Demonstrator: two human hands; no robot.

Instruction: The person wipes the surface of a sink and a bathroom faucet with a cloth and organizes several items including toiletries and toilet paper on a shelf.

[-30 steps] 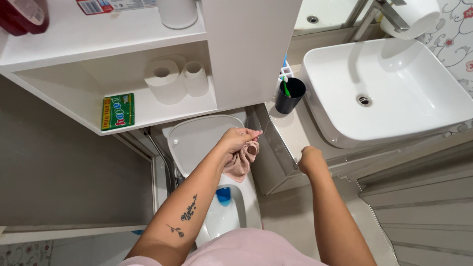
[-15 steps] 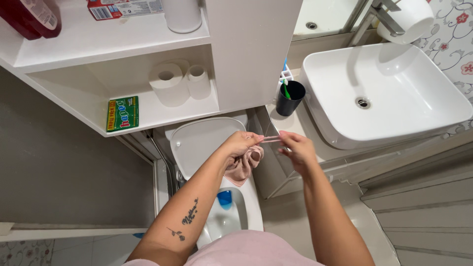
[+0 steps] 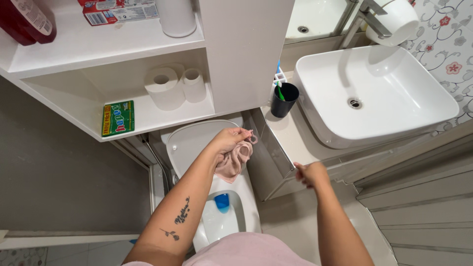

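The left hand (image 3: pixel 227 139) is closed around a bunched pink cloth (image 3: pixel 231 162), which hangs from its fingers over the open toilet (image 3: pixel 194 143), just in front of the raised lid. A thin pinkish loop, too small to identify, shows at the fingertips. The right hand (image 3: pixel 311 173) is loosely curled with nothing visible in it, held well apart from the left, near the front edge of the counter (image 3: pixel 295 138). A blue block (image 3: pixel 222 201) sits inside the toilet bowl. On the lower shelf (image 3: pixel 162 114) lies a flat green rectangular pack (image 3: pixel 118 118) with a yellow border and red and white lettering, beside two toilet rolls (image 3: pixel 172 86). On the upper shelf are a dark red bottle (image 3: pixel 27 19) with a white label at the left, a red and white carton (image 3: pixel 118 10) lying flat, and a white cylinder (image 3: pixel 176 18). A black cup (image 3: pixel 284 100) holding a green toothbrush stands on the counter just left of the white basin (image 3: pixel 374 93)
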